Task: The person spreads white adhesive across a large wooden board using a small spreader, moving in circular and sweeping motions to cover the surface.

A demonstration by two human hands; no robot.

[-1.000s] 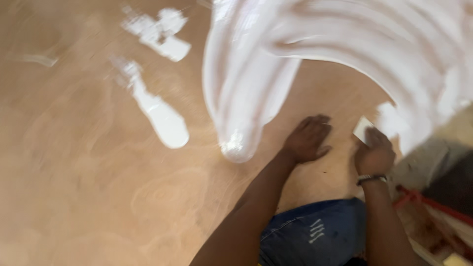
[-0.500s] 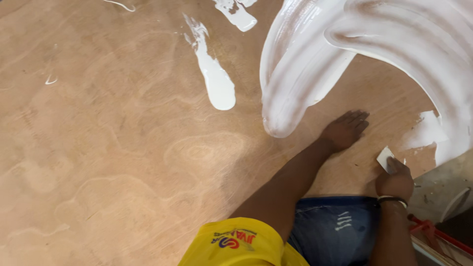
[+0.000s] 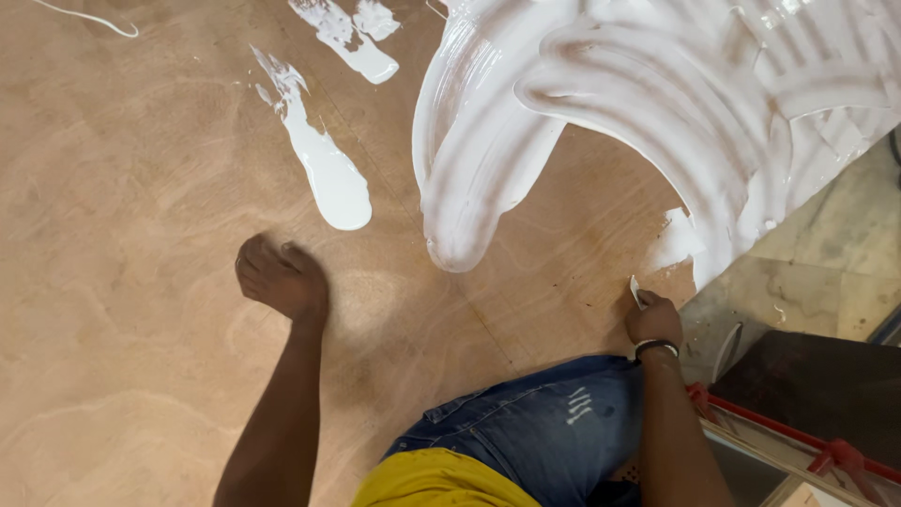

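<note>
A large plywood sheet [image 3: 141, 282] lies flat under me, partly coated with thick white glue or paint [image 3: 657, 103] spread in curved swaths. My left hand [image 3: 280, 278] rests on bare plywood as a loose fist, holding nothing. My right hand [image 3: 653, 319] grips a small flat scraper [image 3: 636, 290] near the sheet's right edge, just below the white coating. A dark band sits on my right wrist.
A poured white streak [image 3: 324, 164] and smaller splashes [image 3: 352, 38] lie on the bare wood at upper centre. Beyond the sheet's right edge is a concrete floor [image 3: 826, 272], a dark board [image 3: 817, 385] and red-edged material [image 3: 798, 437]. My jeans-clad knee [image 3: 535, 427] kneels on the sheet.
My left hand has moved well to the left across the bare plywood, away from the white swath. My right hand stays by the right edge with the scraper. The view has shifted.
</note>
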